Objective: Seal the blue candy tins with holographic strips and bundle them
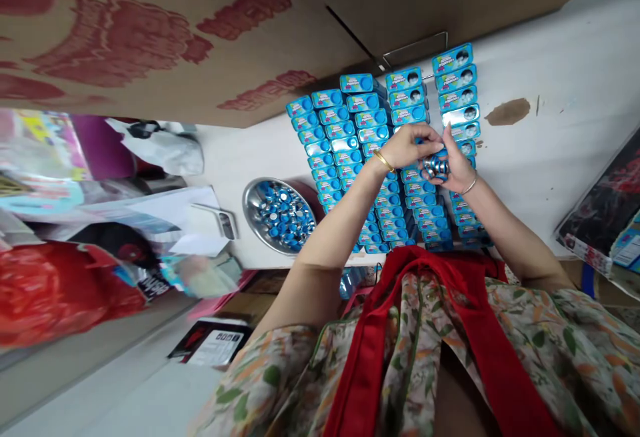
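Right of the frame's centre, the right hand [459, 165] cups a cluster of small round blue-and-silver pieces [437, 167] in its curled fingers, while the left hand [407, 147] reaches over them with its fingers drawn close together, though whether they pinch a piece I cannot tell. Below both hands, columns of printed blue tins [345, 143] fill the middle of the white surface [515, 177]. Left of centre, a metal bowl [248, 210] holds many similar loose pieces [285, 213], and a cardboard box [200, 70] spans the upper left.
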`<state>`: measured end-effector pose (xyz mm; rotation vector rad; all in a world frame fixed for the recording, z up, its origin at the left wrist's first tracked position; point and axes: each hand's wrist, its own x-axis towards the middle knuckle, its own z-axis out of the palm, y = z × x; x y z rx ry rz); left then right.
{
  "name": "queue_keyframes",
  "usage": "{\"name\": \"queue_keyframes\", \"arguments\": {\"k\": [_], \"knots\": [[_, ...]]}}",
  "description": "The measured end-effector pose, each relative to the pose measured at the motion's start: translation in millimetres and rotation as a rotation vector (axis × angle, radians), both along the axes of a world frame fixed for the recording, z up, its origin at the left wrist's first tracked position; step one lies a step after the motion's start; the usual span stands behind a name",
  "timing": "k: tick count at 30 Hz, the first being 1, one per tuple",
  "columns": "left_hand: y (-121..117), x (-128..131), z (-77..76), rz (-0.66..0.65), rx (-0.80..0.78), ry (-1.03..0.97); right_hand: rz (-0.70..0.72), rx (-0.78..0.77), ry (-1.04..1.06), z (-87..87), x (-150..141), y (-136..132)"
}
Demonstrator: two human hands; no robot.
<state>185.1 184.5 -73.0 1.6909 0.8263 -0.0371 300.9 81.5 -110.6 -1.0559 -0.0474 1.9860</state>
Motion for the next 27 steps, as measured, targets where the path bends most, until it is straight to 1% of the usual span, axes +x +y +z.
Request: {"name": "queue_keyframes", "arguments": {"k": [2, 3, 7, 9, 12, 15, 18, 21, 24, 27], "knots": [[-2, -1, -0.4, 0.050, -0.023, 0.051, 0.016, -0.009, 0.004, -1.4, -2, 0], [-3, -1, -1.4, 0.059, -0.003, 0.063, 0.024, -0.015, 0.002, -2.6, -2, 0], [-4, 0, -8.8, 0.087, 0.234, 0.070, 0.030, -0.016, -0.025, -7.9, -3, 0], [0, 1, -15.5, 0.135, 0.300, 0.088, 0.011, -0.006, -0.059, -8.9, -3, 1], [17, 0, -31.4, 0.226, 0.333, 0.145, -0.038, 0.007, -0.088, -7.3, -1, 2], [46, 3, -50.1, 0.319, 0.421, 0.250, -0.104, 0.043, -0.041, -3.7, 3, 3], [75, 13, -61.0, 0.294, 0.473, 0.406, -0.149, 0.076, -0.016, -0.3, 6, 1], [96, 23, -60.5, 0.215, 0.423, 0.607, -0.148, 0.081, -0.027, 0.7, 8, -1], [107, 29, -59.1, 0.148, 0.368, 0.692, -0.145, 0.073, -0.063, -2.0, 7, -2], [111, 29, -63.4, 0.140, 0.387, 0.720, -0.144, 0.044, -0.110, -7.7, 3, 1]]}}
